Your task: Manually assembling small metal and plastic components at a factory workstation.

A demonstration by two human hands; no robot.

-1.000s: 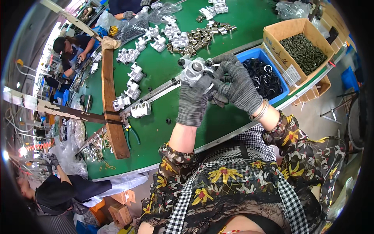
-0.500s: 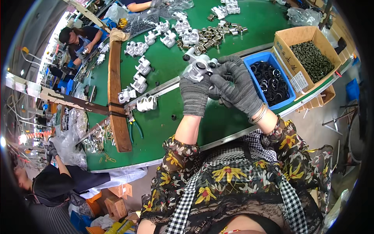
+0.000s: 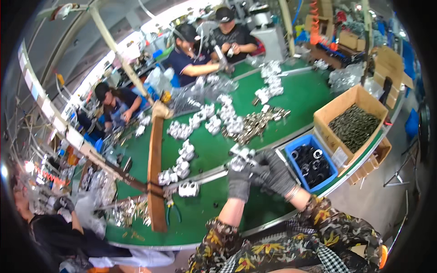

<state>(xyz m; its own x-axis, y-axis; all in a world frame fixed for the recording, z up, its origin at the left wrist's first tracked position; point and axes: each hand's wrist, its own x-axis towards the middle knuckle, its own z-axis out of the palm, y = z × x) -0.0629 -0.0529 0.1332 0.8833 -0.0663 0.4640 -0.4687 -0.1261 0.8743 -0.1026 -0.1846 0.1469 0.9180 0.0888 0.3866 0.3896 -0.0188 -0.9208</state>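
My left hand (image 3: 239, 184), in a dark grey knit glove, is closed around a silver metal casting (image 3: 240, 157) with rounded lobes and holds it up above the green table. My right hand (image 3: 276, 174), gloved alike, is bent in against the casting's right side with its fingers together. Whatever lies between those fingers is hidden. Just right of it stands a blue bin (image 3: 324, 183) of black rings (image 3: 309, 164). Beyond my hands lie a heap of short metal sleeves (image 3: 255, 125) and several similar castings (image 3: 185, 157).
A cardboard box (image 3: 330, 119) of small dark parts stands behind the bin. A wooden beam (image 3: 155, 173) crosses the table at left, with green-handled pliers (image 3: 173, 211) beside it. A metal rail (image 3: 209, 176) divides the tabletop. Several co-workers sit around the table's far and left sides.
The view has tilted upward, so the table and my hands sit lower and more co-workers show at the far side. Both hands stay together at the casting.
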